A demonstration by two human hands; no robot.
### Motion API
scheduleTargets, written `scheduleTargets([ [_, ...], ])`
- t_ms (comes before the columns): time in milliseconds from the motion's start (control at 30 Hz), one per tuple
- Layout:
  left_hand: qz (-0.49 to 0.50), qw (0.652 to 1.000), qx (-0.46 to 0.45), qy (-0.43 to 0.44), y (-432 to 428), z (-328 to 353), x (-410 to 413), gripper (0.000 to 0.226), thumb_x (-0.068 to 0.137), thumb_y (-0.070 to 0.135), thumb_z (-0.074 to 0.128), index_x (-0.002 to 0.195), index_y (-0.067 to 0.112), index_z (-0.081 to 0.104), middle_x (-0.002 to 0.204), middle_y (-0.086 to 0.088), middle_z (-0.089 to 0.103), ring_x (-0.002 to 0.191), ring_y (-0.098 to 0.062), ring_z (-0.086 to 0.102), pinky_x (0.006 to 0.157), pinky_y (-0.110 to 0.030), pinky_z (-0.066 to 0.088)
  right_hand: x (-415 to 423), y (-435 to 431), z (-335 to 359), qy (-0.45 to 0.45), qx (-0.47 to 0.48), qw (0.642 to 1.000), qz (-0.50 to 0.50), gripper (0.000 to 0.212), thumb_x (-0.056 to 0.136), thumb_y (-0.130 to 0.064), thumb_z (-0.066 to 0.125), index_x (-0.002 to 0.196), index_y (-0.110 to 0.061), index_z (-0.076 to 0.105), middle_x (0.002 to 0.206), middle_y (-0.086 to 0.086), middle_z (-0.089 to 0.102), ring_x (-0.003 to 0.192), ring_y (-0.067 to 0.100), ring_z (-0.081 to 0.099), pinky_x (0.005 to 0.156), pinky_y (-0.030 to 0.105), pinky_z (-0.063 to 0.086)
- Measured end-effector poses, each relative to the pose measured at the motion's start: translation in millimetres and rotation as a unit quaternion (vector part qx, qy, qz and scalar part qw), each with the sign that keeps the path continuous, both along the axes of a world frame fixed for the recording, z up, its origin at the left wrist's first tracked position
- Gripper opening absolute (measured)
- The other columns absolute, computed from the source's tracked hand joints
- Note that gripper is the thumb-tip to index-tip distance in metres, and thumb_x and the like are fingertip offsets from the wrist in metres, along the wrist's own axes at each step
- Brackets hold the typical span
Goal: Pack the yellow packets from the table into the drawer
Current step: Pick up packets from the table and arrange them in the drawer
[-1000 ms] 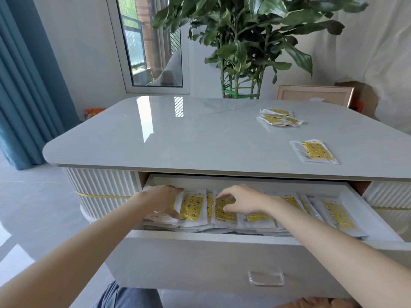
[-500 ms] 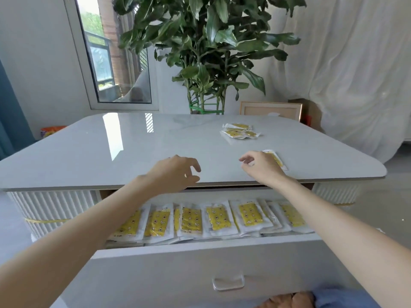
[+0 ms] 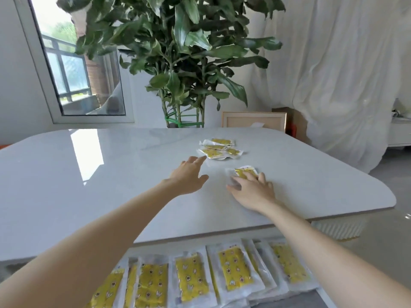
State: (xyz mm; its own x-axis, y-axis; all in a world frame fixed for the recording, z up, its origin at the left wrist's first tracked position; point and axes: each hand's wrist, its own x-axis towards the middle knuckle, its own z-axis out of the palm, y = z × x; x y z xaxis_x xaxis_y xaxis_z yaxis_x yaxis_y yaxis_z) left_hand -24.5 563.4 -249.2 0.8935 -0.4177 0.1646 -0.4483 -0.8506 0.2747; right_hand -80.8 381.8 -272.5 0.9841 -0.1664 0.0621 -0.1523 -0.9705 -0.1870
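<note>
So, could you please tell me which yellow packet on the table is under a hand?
The single packet lying apart, under the right hand; the other packets are heaped together farther back.

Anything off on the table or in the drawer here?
Nothing spilled or damaged. The far packets lie in a loose overlapping heap on the table, left hand stretched toward it; right hand presses a single packet. The packed row overlaps more at its right end.

Two slender forearms, bare to the wrist; the left hand and right hand are bare as well (finer detail is blurred).
</note>
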Motion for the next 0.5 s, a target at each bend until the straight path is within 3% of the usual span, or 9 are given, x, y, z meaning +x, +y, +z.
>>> scheduleTargets([
  [133, 0.008, 0.999, -0.037, -0.002, -35.4, -7.6, 55.7, 0.066, 0.095, 0.038, 0.046, 0.151, 0.023, 0.014, 0.158, -0.005, 0.008, 0.144, -0.030, 0.014, 0.114, -0.049, 0.025, 28.2, -10.6, -5.8, -0.036, -0.028, 0.999, -0.014, 0.057, 0.087, -0.073, 0.028, 0.131, -0.043, 0.046, 0.151, -0.007, 0.030, 0.137, 0.027, 0.016, 0.104, 0.042, 0.021],
  [300, -0.004, 1.000, 0.009, 0.013, -60.8, -19.1, 107.8, 0.067, 0.096, 0.044, 0.041, 0.152, 0.027, 0.009, 0.160, 0.004, 0.002, 0.148, -0.023, -0.001, 0.116, -0.055, 0.011, 56.7, -19.9, -12.8, -0.064, -0.011, 0.998, -0.020, 0.060, 0.082, -0.078, 0.029, 0.129, -0.045, 0.046, 0.146, -0.010, 0.033, 0.134, 0.025, 0.017, 0.104, 0.039, 0.019],
  [400, 0.010, 0.999, 0.012, 0.029, -62.3, -29.9, 117.6, 0.057, 0.097, 0.045, 0.033, 0.150, 0.032, 0.015, 0.159, 0.008, 0.010, 0.147, -0.017, 0.010, 0.117, -0.048, 0.008, 64.5, -20.5, -12.6, -0.072, -0.012, 0.997, -0.021, 0.057, 0.083, -0.076, 0.032, 0.127, -0.044, 0.048, 0.144, -0.010, 0.036, 0.132, 0.025, 0.019, 0.103, 0.038, 0.020],
  [500, 0.010, 1.000, -0.013, 0.001, -51.2, -36.4, 112.4, 0.049, 0.099, 0.038, 0.028, 0.148, 0.034, 0.024, 0.157, 0.007, 0.021, 0.143, -0.018, 0.026, 0.117, -0.040, 0.015, 65.2, -20.2, -10.8, -0.074, -0.014, 0.997, -0.020, 0.056, 0.084, -0.075, 0.032, 0.125, -0.042, 0.050, 0.141, -0.008, 0.039, 0.130, 0.024, 0.021, 0.102, 0.038, 0.021],
])
